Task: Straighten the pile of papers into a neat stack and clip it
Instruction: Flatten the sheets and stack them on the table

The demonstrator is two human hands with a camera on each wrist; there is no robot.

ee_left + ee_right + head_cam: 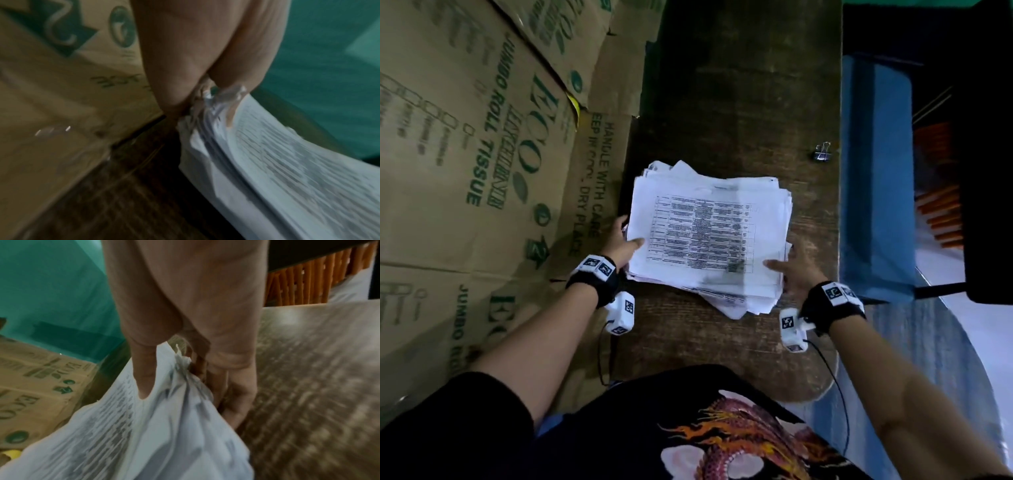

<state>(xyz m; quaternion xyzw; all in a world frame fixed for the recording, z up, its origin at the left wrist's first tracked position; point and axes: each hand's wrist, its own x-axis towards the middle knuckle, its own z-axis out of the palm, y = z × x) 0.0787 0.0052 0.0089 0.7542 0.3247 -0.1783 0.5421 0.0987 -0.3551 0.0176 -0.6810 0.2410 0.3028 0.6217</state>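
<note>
The pile of papers (pixel 709 236) sits mid-tabletop, directly ahead of the person and between both hands, its sheets fanned and askew, with corners poking out at the far left and near right. Its long axis appears to run near to far, tilted slightly. The left hand (pixel 625 245) grips the left edge, thumb on top and fingers underneath; the right hand (pixel 796 265) grips the near right corner the same way, and the wrist views show the sheets bending in both grips. Both hands are equally close. The binder clip (pixel 823 152) lies well apart at the far right, just beside the tabletop (pixel 739 85) edge, so the right hand is likely nearer for fetching it. Cardboard boxes (pixel 482 154) crowd the left side; bare wood beyond and nearer leaves room to lift and tap the pile square.
</note>
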